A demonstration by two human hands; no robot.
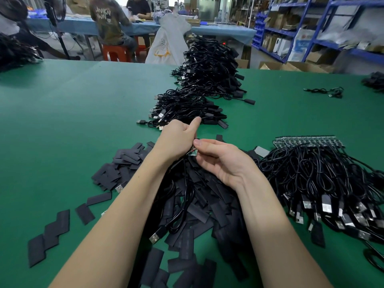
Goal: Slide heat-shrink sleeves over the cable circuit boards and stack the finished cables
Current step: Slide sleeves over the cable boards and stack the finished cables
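Sleeved cables (199,86) pile up beyond the left hand (178,140); both hands pinch one circuit board (192,153); unsleeved cables (324,175) wait beside the right hand (222,161).

Small electronics assembly workshop. Green counter (62,113) loaded with bulk piles of black USB cables (207,65), loose black sleeves (124,163) and a row of bare circuit boards (309,141). Blue steel shelving (315,28) with cartons on the right, two workers (110,21) seated at a blue-covered bench (218,31) behind.
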